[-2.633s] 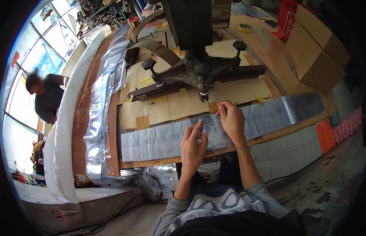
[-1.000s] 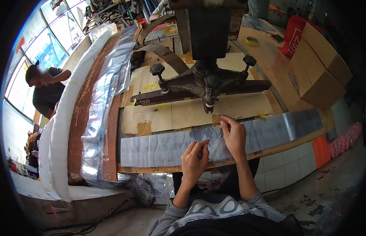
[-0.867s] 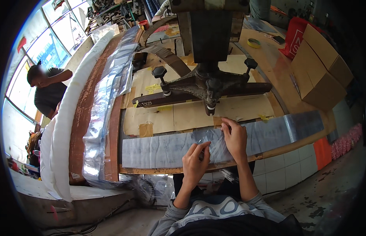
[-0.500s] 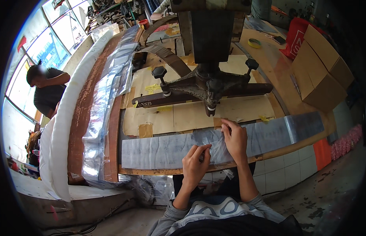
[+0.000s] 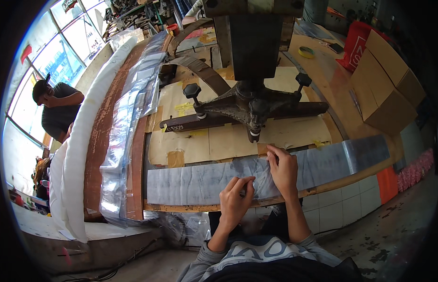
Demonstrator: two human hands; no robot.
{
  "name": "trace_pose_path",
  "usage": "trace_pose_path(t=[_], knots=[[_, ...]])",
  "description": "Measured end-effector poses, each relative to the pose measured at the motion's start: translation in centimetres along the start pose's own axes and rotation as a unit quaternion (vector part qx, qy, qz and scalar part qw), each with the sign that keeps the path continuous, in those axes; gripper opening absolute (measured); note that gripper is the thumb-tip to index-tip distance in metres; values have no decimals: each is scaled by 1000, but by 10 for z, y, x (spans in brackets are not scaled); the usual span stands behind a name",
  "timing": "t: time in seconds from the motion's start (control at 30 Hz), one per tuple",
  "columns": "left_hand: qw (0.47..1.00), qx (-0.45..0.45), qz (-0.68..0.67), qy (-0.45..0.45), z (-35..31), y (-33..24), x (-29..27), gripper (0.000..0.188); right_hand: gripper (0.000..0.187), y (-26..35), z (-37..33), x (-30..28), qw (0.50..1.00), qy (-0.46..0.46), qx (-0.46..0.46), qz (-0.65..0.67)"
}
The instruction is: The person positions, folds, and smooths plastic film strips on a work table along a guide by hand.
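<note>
My left hand (image 5: 235,199) is closed, thumb and fingertips pinched together over the near edge of the bench. My right hand (image 5: 284,171) pinches too, a little farther away and to the right. Between them stretches thin, crinkled clear plastic film (image 5: 262,182), and both hands grip it, though its edges are hard to make out. Beneath lies a long strip of greyish clear sheeting (image 5: 200,181) along the front of the bench. Just beyond my hands stands a dark metal press head (image 5: 252,105) with spreading arms and black knobs, over a bar on tan board (image 5: 181,145).
Left are stacked clear plastic sleeves (image 5: 120,141) on a brown board and a long white padded roll (image 5: 73,155). An open cardboard box (image 5: 386,89), a red bag (image 5: 358,51) and a yellow tape roll (image 5: 306,51) sit right. A person (image 5: 56,105) stands at far left.
My hands keep nearly the same pinched pose on the film. The whole view has shifted very slightly. The person at far left has moved their head a little.
</note>
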State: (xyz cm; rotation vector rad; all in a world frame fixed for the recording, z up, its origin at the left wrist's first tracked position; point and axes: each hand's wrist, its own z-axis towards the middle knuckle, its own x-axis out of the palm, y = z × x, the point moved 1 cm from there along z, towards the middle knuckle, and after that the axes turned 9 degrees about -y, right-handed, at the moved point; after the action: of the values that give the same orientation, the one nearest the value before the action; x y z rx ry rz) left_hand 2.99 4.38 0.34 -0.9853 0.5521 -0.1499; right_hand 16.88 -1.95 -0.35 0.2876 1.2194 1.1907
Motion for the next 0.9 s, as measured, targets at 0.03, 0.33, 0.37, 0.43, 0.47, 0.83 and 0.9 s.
trace_pose_path(t=[0.03,0.33,0.37,0.43,0.47,0.83,0.9], knots=[[1000,-11,-5,3,0,0,1,11,19,-1,0,1,1000,-2,2,-1],[1000,-11,13,17,0,5,3,10,19,-3,1,1,1000,-9,4,25],[1000,-10,13,14,-1,5,3,10,19,-3,-1,1,1000,-9,2,27],[1000,-9,-3,17,0,4,2,12,19,-3,-1,1,999,-15,8,36],[1000,-11,-11,18,1,1,2,12,19,-2,-1,0,999,-13,6,35],[1000,5,8,4,2,-1,-1,11,21,3,0,-3,999,-16,-46,7],[1000,-14,10,6,2,-3,-1,11,21,2,0,-2,999,-17,-49,7]])
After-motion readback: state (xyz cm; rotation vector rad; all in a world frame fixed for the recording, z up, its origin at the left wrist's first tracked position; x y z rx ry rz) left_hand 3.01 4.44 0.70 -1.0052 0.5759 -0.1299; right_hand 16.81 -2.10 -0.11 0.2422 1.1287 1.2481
